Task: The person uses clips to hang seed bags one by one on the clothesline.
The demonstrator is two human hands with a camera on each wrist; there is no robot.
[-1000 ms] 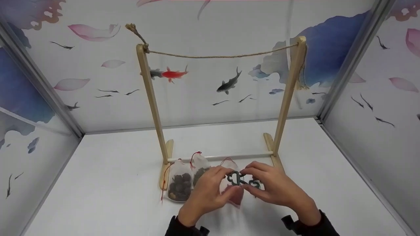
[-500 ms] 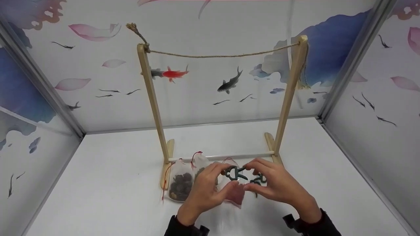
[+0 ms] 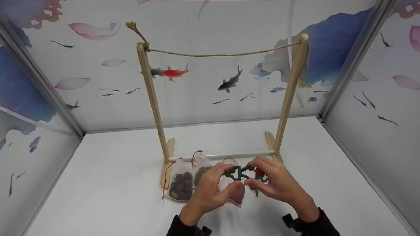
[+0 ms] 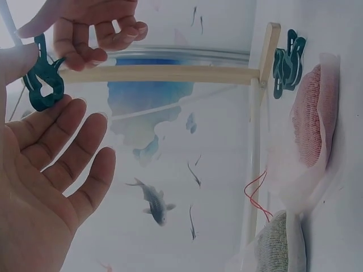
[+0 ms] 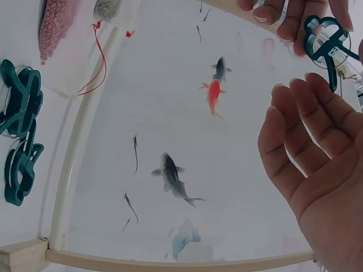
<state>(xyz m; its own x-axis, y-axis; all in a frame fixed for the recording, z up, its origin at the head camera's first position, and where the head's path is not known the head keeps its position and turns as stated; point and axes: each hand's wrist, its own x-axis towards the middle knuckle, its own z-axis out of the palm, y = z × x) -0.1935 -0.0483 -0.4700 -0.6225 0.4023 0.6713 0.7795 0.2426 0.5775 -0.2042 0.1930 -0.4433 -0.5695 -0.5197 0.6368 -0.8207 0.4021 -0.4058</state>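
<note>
A dark green spring clip (image 3: 239, 173) is held up over the table between both hands. My left hand (image 3: 211, 185) pinches its rounded end between thumb and fingers. The thumb and forefinger of my right hand (image 3: 275, 180) are at its two spread handles. The left wrist view shows the clip (image 4: 45, 85) side-on, with a gap through its rounded end. More green clips (image 5: 21, 102) lie on the table, partly hidden behind my right hand in the head view. Below the hands is a mesh bag with pink contents (image 3: 237, 195), partly covered.
A wooden stand (image 3: 152, 101) with a sagging rope (image 3: 216, 55) rises behind the hands. Near its left foot sit a mesh bag of dark round pieces (image 3: 181, 185) and a bag with greenish contents (image 3: 200, 170), both with red drawstrings. Printed panels (image 3: 210, 98) enclose the white table (image 3: 108, 183).
The clip has turned a little between the hands, and its spread handles now show. My right hand has risen slightly, and its fingers have come closer to the handles since half a second ago.
</note>
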